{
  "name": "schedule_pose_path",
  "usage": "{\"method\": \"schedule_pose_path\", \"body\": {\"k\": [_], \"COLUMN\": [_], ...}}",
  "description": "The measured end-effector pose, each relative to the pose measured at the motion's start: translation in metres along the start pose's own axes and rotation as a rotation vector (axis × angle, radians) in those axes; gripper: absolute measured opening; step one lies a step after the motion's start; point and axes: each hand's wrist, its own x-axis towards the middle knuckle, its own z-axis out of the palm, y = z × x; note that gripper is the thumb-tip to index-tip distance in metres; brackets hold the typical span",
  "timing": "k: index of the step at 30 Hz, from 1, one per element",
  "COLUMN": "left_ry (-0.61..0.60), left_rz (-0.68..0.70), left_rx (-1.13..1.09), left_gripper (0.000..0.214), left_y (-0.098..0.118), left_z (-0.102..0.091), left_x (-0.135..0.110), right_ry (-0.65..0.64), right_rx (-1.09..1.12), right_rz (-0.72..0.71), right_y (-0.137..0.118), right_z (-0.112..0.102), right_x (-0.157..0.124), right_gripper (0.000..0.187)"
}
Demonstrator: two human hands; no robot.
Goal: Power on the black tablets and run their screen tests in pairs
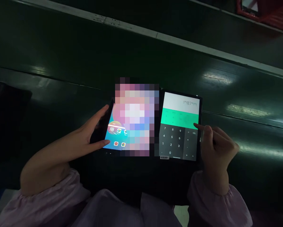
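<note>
Two lit tablets lie side by side on a dark green surface. My left hand (91, 132) grips the left edge of the left tablet (119, 138), with its thumb on the lower front and a finger higher along the edge. App icons show on that screen, and a pixelated patch hides much of it. The right tablet (171, 137) displays a calculator with a white top, a green band and dark number keys. My right hand (218, 145) holds nothing; its index finger is stretched out to the green band near the right edge, while the other fingers curl.
The green work surface (67, 47) has a pale metal strip (129, 30) running across it. A red container (271, 15) stands at the top right. On the left is a dark block-like object (8, 104). A small white label (164, 157) sits below the calculator.
</note>
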Motion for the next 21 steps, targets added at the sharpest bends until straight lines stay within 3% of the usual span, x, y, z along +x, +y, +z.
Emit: {"method": "schedule_pose_path", "body": {"k": [3, 11, 17, 21], "left_ry": [-0.005, 0.015, 0.147, 0.231], "left_rz": [-0.035, -0.077, -0.195, -0.309], "left_rx": [-0.002, -0.039, -0.161, -0.173], "left_gripper": [0.132, 0.129, 0.112, 0.116], "left_y": [0.003, 0.01, 0.052, 0.074], "left_z": [-0.001, -0.002, 0.001, 0.001], "left_x": [0.001, 0.003, 0.01, 0.01], "right_ry": [0.0, -0.032, -0.021, -0.014], "right_rx": [0.007, 0.03, 0.028, 0.018], "right_rz": [0.002, 0.012, 0.045, 0.062], "right_y": [0.0, 0.001, 0.002, 0.003], "right_z": [-0.001, 0.0, 0.0, -0.002], "right_x": [0.0, 0.0, 0.0, -0.001], "right_gripper": [0.046, 0.052, 0.052, 0.052]}}
